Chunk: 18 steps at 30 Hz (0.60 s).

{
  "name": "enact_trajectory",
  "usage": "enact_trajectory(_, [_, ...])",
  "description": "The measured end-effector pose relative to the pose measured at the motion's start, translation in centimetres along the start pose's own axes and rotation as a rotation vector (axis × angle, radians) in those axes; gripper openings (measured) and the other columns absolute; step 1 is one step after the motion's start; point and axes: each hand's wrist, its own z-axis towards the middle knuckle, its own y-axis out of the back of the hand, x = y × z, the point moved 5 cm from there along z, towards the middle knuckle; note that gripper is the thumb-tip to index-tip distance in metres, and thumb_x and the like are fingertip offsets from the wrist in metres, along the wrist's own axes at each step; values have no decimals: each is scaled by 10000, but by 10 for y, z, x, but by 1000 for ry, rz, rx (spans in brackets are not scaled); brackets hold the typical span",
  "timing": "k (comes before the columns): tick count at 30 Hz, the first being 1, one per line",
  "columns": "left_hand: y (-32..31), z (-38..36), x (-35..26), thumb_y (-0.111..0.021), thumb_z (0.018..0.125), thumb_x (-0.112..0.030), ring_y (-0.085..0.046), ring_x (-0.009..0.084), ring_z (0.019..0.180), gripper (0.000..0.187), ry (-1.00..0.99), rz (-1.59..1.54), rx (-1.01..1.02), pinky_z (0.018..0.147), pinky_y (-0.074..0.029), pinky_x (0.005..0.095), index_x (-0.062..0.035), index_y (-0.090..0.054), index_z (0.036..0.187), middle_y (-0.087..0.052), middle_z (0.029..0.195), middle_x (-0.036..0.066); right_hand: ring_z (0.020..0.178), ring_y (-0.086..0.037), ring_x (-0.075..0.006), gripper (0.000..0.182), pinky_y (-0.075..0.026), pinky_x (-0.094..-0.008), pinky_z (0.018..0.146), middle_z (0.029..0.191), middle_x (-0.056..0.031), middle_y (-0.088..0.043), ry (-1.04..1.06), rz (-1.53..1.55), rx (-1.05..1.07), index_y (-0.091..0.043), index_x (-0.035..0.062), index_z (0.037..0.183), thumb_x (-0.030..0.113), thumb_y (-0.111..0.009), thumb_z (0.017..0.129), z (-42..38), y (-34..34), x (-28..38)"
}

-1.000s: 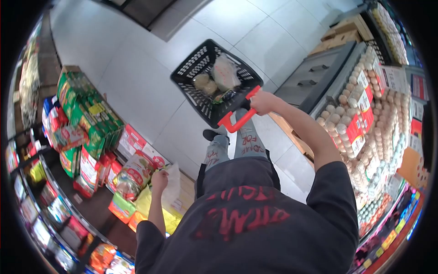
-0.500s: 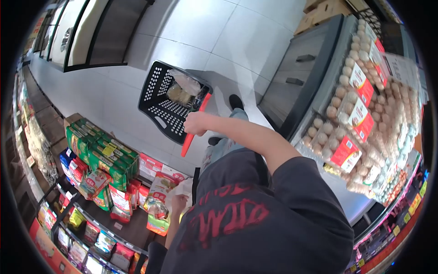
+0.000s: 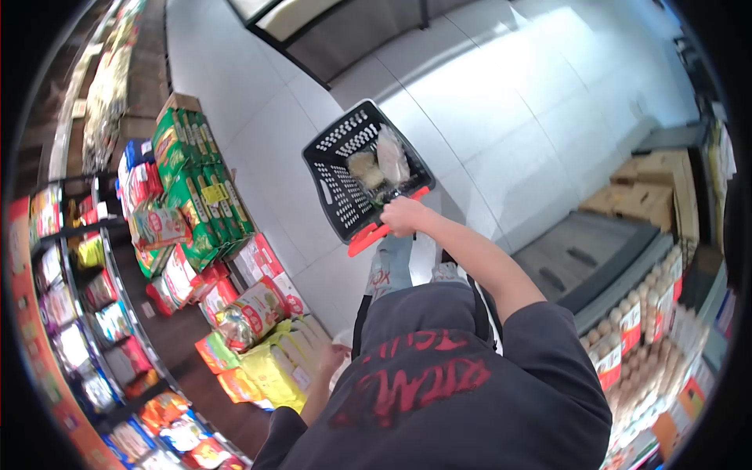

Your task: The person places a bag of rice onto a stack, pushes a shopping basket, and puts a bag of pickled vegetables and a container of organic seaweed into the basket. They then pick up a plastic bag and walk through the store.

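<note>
My right hand (image 3: 403, 216) is closed round the red handle (image 3: 366, 238) of a black perforated shopping basket (image 3: 335, 147). Inside the basket lie a clear bag with something pale brown (image 3: 365, 170) and a whitish plastic-wrapped item (image 3: 392, 157). Low beside my body, my left hand (image 3: 338, 356) is blurred and partly hidden by my shirt, near a whitish thing I cannot make out. Yellow packages (image 3: 276, 371) are stacked just left of that hand.
Green packs (image 3: 205, 196) and red-and-white bags (image 3: 254, 312) stand at the left, beside shelves of packets (image 3: 112, 321). Egg trays (image 3: 627, 329) on a grey cabinet (image 3: 583, 254) are at the lower right. Cardboard boxes (image 3: 646, 192) stand behind, and a dark-framed case (image 3: 352, 39) is at the top.
The view has turned, and the basket in my right hand now appears further right. The egg display has shifted down and right; more yellow packages show near my left hand.
</note>
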Motion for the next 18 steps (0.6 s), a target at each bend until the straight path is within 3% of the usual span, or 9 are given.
enact_trajectory(1, [0,15,-6,-547,823,-130,-686,180,695,250,-11,-43,-20,636,-514,324,-71,-778,898,-713,725,134,779,-706,-332,172,-561,-446,683,813,-167,-708,-15,-28,27,-706,45,757,195,-666,683,9,12,-10])
enact_trajectory(3, [-21,45,40,-598,803,-207,-711,230,759,247,36,-5,35,691,-534,368,-57,-767,902,-712,775,181,780,-705,-339,199,-560,-439,682,798,-170,-702,-22,-79,91,-706,48,763,228,-670,684,22,27,-24])
enact_trajectory(5, [-38,87,79,-641,776,-262,-721,264,795,277,-199,-154,-116,735,-539,396,-41,-754,900,-704,809,209,747,-696,-351,197,-551,-448,666,780,-165,-692,4,-113,139,-700,62,737,249,-676,684,36,40,-43])
enact_trajectory(8, [12,93,30,-632,778,-235,-712,234,729,251,64,-65,29,690,-539,365,-60,-776,885,-713,743,165,710,-683,-347,190,-536,-457,646,739,-159,-678,25,-160,127,-698,70,704,257,-671,681,53,65,-75])
enact_trajectory(12, [84,120,2,-597,774,-167,-689,188,670,236,47,-299,25,643,-529,329,-74,-793,866,-717,703,113,693,-676,-337,202,-525,-462,639,703,-145,-671,87,-247,198,-698,75,676,276,-687,662,70,80,-112])
enact_trajectory(15, [123,137,-11,-570,760,-108,-662,150,626,250,41,-350,-132,604,-511,303,-76,-799,855,-715,681,77,702,-682,-332,207,-535,-455,639,702,-140,-674,104,-235,217,-702,84,669,290,-704,645,92,96,-129])
enact_trajectory(18, [140,146,-26,-569,757,-93,-661,143,622,250,151,-367,-158,598,-508,301,-62,-796,858,-707,667,81,702,-686,-331,189,-536,-455,623,703,-142,-679,91,-220,232,-705,86,672,274,-696,650,109,111,-138])
